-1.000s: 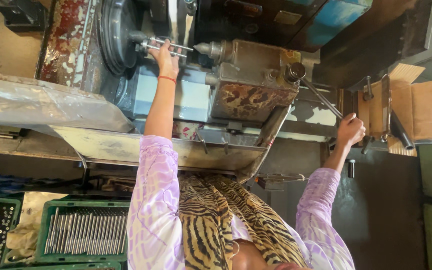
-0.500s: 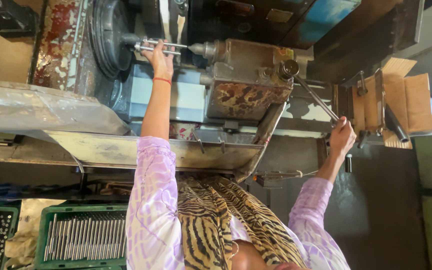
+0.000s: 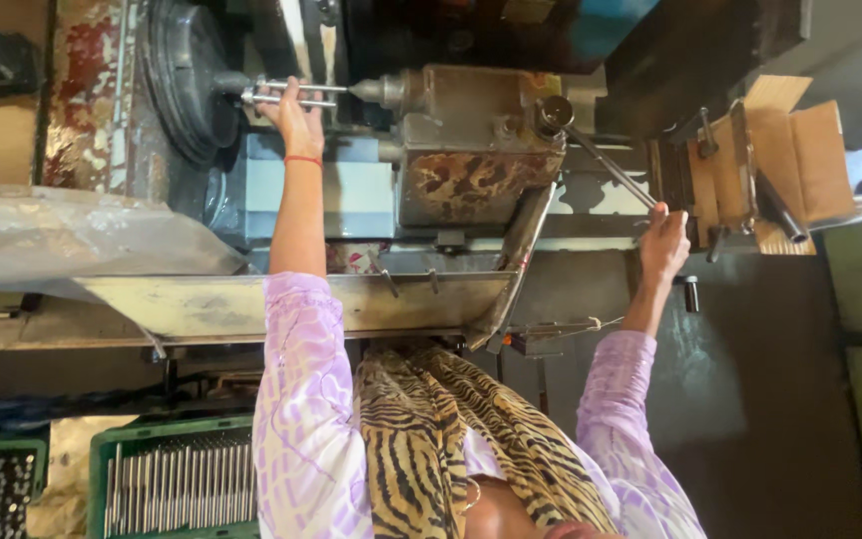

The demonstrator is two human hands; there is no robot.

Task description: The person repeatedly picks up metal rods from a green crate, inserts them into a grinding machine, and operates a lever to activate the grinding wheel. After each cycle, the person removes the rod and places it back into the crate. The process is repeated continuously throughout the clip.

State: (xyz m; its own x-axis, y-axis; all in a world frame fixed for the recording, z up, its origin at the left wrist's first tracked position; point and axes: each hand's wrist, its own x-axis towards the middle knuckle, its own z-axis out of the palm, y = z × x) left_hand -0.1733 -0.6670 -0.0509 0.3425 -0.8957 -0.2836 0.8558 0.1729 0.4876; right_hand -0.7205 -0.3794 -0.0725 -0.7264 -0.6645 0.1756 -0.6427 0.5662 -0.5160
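- Your left hand (image 3: pixel 294 118), in the upper left of the frame, has its grip pinching a thin bright metal rod (image 3: pixel 296 95) that lies between the dark round chuck (image 3: pixel 184 80) and the pointed centre (image 3: pixel 376 92) of the rusty tailstock block (image 3: pixel 471 150).
- Your right hand (image 3: pixel 662 245), at centre right, has its grip pressed together around the end of a long steel lever (image 3: pixel 606 165) that runs up to a round hub (image 3: pixel 554 112).
- Risk, as a judgement: your fingers sit just beside the chuck; if it turns, they or your loose lilac sleeve (image 3: pixel 296 399) could be caught.
- The striped scarf (image 3: pixel 451 439) hangs near the machine's tray (image 3: pixel 251 304) and could snag there.
- The rod is slim and smooth; a slack pinch could let it slip off the centre.
- Textures: flaking paint and rust on the block, dull sheet metal on the tray, brown cardboard (image 3: pixel 780 160) at upper right.
- A green plastic crate (image 3: pixel 172 484) at lower left holds many similar rods.
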